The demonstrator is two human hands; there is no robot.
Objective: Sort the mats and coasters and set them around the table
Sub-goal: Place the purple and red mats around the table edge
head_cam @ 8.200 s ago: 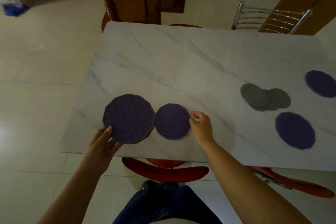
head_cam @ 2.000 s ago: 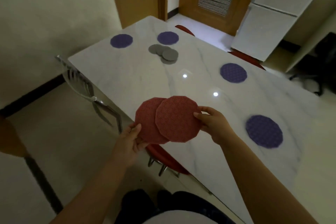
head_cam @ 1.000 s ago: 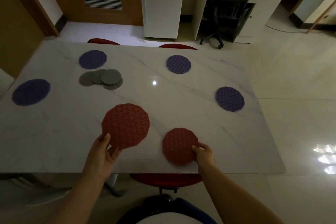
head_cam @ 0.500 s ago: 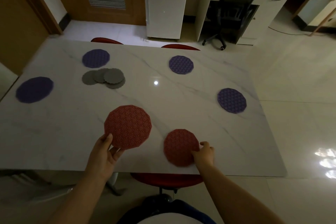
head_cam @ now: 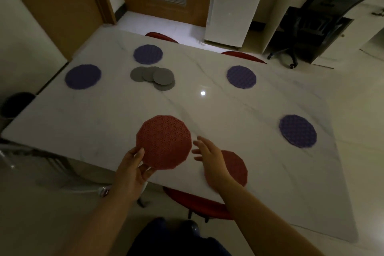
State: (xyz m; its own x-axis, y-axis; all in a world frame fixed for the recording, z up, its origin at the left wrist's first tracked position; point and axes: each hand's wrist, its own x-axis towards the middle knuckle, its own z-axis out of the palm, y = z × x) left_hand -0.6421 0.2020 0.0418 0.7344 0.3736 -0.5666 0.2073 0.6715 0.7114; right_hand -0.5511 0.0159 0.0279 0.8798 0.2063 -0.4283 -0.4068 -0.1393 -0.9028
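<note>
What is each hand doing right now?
Left hand: grips the large red mat by its near edge.
Right hand: open, fingers spread, holding nothing.

A white marble table [head_cam: 104, 114] carries a small red mat [head_cam: 236, 166], flat near its front edge, just behind the fingers [head_cam: 202, 143] of the right hand [head_cam: 209, 158]. Well beyond the fingers and to their left lie overlapping grey coasters [head_cam: 153, 76], with a left purple mat [head_cam: 83, 76] and a far purple mat [head_cam: 148, 54] near them. A third purple mat [head_cam: 241, 77] lies beyond and slightly right, and a fourth purple mat [head_cam: 297, 131] lies well to the right.
</note>
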